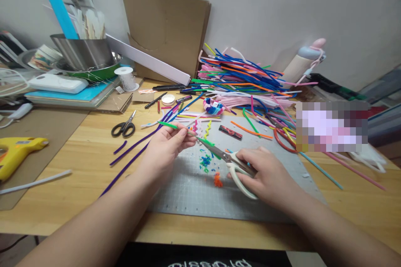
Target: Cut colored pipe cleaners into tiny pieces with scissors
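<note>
Between the thumb and fingers of my left hand (171,144) is a green pipe cleaner (167,124), its one end sticking out to the left. My right hand (263,175) grips white-handled scissors (233,167) by the loops. The blades point left and meet the pipe cleaner just right of my left fingertips; whether they are parted there I cannot tell. Below the blades, blue and green clippings (205,162) lie scattered on the grey cutting mat (181,194), with a small heap of orange clippings (218,180) nearer to me.
Black scissors (123,127) and purple pipe cleaners (131,150) lie left of the mat. A yellow glue gun (21,152) is at far left. Behind the mat rises a pile of coloured pipe cleaners (247,77). Cardboard (166,29) leans on the wall.
</note>
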`<state>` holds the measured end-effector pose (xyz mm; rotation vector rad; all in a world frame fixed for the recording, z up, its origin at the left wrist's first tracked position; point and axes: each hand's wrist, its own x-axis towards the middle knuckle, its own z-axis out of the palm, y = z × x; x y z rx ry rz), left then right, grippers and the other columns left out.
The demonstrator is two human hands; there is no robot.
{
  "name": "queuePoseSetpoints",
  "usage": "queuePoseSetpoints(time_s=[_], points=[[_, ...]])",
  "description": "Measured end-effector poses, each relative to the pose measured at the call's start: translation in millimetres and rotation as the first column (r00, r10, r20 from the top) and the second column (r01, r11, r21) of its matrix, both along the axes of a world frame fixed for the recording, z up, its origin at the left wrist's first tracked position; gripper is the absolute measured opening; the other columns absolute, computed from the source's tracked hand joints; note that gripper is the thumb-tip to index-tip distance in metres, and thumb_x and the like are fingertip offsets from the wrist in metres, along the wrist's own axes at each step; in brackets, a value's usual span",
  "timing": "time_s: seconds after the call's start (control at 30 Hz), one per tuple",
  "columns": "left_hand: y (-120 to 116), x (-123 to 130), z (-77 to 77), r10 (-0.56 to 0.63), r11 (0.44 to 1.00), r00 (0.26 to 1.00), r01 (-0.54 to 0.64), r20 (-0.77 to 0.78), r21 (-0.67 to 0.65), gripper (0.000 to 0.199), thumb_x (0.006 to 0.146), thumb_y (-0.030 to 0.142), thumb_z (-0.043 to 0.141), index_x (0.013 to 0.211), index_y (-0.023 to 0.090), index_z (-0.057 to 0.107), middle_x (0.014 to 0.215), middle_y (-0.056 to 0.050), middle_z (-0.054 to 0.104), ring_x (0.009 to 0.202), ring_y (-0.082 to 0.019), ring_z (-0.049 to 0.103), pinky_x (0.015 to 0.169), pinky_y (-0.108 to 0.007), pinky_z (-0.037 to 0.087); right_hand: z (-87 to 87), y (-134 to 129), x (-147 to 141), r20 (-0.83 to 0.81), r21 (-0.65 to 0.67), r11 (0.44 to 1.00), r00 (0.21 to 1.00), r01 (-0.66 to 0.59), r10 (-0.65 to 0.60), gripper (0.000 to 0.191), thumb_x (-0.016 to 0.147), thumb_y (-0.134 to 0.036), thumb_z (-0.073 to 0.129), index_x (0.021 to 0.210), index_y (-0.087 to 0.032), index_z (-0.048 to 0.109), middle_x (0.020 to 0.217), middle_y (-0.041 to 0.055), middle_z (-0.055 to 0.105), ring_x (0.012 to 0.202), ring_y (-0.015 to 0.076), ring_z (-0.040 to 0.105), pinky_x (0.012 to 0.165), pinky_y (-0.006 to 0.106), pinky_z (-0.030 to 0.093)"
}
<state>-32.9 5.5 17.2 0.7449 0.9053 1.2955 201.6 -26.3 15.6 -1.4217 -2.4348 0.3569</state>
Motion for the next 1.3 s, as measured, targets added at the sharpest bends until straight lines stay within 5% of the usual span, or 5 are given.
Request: queuePoseSetpoints(time_s=[1.3], points=[[-0.9, 0.8, -1.8, 0.001, 0.999, 0.997, 0.002, -0.077, 0.039, 0.021, 0.072, 0.025, 0.074, 0.08, 0.014, 0.057, 0.072, -0.003, 0.071, 0.062, -0.012, 0.067, 0.064, -0.024, 0.055, -1.5, 0.0, 2.2, 0.024, 0.04, 0.999, 1.0, 0.007, -0.008, 0.019, 0.08, -0.028, 0.058, 0.067, -0.02, 0.047, 0.059, -0.0032, 0.052, 0.059, 0.0146, 0.046, 0.063, 0.03, 0.026]])
